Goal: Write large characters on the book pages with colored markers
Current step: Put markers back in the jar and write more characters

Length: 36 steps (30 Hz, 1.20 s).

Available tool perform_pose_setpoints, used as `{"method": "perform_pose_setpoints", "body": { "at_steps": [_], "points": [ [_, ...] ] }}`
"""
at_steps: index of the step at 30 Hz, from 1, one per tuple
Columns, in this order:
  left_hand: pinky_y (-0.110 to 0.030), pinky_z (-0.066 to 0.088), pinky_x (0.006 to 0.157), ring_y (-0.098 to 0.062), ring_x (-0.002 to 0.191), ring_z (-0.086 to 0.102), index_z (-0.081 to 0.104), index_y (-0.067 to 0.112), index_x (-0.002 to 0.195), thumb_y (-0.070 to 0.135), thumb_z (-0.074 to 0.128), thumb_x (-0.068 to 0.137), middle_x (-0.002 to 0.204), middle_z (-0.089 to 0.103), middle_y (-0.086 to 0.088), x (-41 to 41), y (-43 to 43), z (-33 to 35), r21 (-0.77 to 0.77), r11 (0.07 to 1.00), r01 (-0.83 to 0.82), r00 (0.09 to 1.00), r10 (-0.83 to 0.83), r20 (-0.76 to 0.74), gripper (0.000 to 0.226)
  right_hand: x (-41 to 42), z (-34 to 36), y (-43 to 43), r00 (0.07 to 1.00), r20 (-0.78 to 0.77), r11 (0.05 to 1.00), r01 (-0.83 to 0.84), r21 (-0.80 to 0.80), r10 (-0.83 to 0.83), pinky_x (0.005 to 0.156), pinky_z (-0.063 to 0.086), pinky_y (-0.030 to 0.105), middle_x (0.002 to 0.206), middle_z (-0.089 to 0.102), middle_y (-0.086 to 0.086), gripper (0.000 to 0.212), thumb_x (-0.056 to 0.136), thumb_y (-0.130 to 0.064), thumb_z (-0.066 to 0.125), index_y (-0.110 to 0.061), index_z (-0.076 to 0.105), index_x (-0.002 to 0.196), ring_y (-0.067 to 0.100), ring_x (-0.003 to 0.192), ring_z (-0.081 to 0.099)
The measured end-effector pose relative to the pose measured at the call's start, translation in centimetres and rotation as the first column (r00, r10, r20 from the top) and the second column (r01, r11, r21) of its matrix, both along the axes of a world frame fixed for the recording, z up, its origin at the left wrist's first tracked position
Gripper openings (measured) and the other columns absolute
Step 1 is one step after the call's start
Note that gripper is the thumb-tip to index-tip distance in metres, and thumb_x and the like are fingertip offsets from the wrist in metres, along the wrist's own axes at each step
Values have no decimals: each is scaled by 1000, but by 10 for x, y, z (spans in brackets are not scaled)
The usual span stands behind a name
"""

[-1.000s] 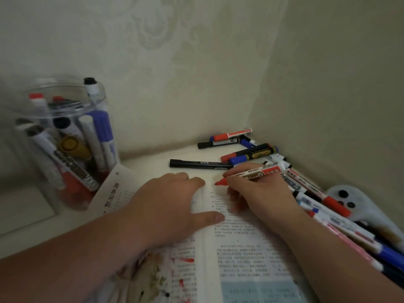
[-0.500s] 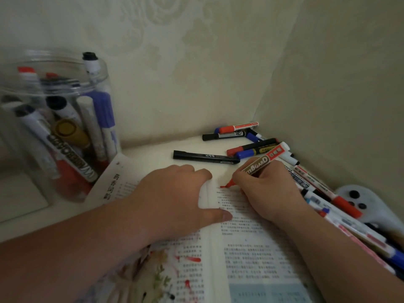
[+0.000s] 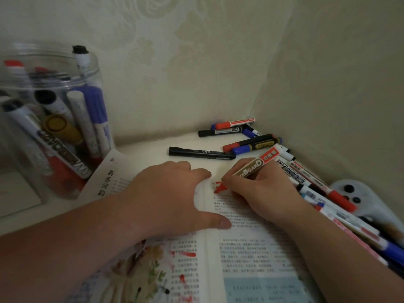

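An open book (image 3: 251, 248) with printed text lies on the white table in front of me. My left hand (image 3: 168, 197) lies flat on the left page, thumb stretched across the gutter, holding the book open. My right hand (image 3: 260, 191) grips a red whiteboard marker (image 3: 253, 166), its tip touching the top of the right page. Fresh red strokes (image 3: 219, 186) show at the tip. Older red marks (image 3: 188, 254) dot the left page lower down.
A clear plastic jar (image 3: 50, 119) full of markers stands at the left. Loose markers (image 3: 244, 141) lie in the far corner and several more (image 3: 328, 193) run along the right wall. A black marker (image 3: 201, 153) lies just beyond the book. A white controller (image 3: 358, 197) sits at the right.
My right hand turned the red marker more upright, pressed its tip to the page and drew red strokes at the top of the right page. My left hand stayed on the left page.
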<state>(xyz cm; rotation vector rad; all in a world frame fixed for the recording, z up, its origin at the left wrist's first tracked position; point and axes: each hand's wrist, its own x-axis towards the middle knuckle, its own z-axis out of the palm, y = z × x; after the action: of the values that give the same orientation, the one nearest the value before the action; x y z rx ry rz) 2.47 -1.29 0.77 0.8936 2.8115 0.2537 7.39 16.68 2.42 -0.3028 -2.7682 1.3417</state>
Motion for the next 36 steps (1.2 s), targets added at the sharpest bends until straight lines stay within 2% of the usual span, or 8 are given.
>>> {"method": "perform_pose_setpoints", "body": {
  "at_steps": [2, 6, 9, 14, 19, 25, 31, 36],
  "points": [
    [-33, 40, 101, -6, 126, 43, 22, 52, 148, 105, 37, 54, 133, 45, 21, 1, 0, 1, -1, 1000, 2, 1000, -2, 7, 109, 2, 2, -1, 998, 26, 999, -54, 10, 54, 61, 47, 24, 68, 70, -5, 13, 88, -24, 73, -18, 76, 77, 0, 58, 59],
    [-32, 39, 99, -6, 125, 42, 22, 52, 148, 105, 35, 53, 133, 45, 21, 1, -1, 0, -9, 1000, 2, 1000, -2, 15, 110, -3, 1, 2, 998, 15, 990, 56, 131, -59, 66, 54, 38, 75, 67, 11, 19, 88, -23, 66, -5, 69, 83, 14, 60, 60],
    [-31, 38, 97, -5, 124, 43, 21, 52, 148, 105, 35, 53, 132, 45, 21, 1, 0, 1, -21, 1000, 4, 1000, -3, 12, 110, -2, 0, 5, 992, -35, 991, 125, 47, -123, 65, 53, 36, 72, 67, 10, 17, 89, -20, 65, -6, 70, 81, 7, 58, 58],
    [-30, 39, 96, -5, 123, 44, 22, 52, 147, 105, 34, 53, 129, 45, 22, 2, 0, 3, -26, 1000, 7, 1000, -7, 15, 109, -3, -2, 4, 997, -48, 998, 60, -23, -61, 66, 49, 17, 74, 73, -18, 11, 93, -27, 70, -26, 75, 84, -4, 69, 67],
    [-32, 37, 104, -7, 131, 40, 20, 51, 150, 105, 35, 53, 139, 42, 20, 3, 0, 3, -28, 1000, -1, 1000, 2, 20, 112, -2, -3, 7, 999, -3, 998, 44, -43, -44, 56, 45, 19, 65, 71, -3, 12, 88, -19, 69, -15, 76, 79, 0, 55, 61],
    [-32, 38, 102, -6, 129, 41, 21, 52, 149, 106, 34, 51, 136, 43, 21, 2, 0, 2, -22, 1000, 0, 1000, 1, 20, 112, 3, -5, 9, 1000, -5, 999, -18, -46, 17, 50, 41, 13, 61, 67, -6, 12, 89, -17, 70, -15, 76, 79, -1, 51, 57],
    [-33, 40, 103, -7, 128, 42, 22, 52, 148, 105, 34, 51, 133, 44, 20, 2, 0, 2, -14, 1000, 2, 1000, -2, 17, 111, 5, -3, 8, 1000, -18, 999, -21, -35, 20, 56, 48, 16, 71, 74, 1, 13, 88, -16, 72, -16, 76, 76, 2, 58, 63],
    [-32, 40, 101, -6, 126, 43, 23, 51, 148, 106, 34, 51, 132, 45, 21, 3, -1, 1, -14, 1000, 5, 1000, -5, 7, 112, 6, -2, 6, 998, 11, 998, -56, -4, 56, 67, 56, 32, 70, 73, -3, 13, 87, -17, 71, -15, 75, 75, 10, 65, 67]
  ]
}}
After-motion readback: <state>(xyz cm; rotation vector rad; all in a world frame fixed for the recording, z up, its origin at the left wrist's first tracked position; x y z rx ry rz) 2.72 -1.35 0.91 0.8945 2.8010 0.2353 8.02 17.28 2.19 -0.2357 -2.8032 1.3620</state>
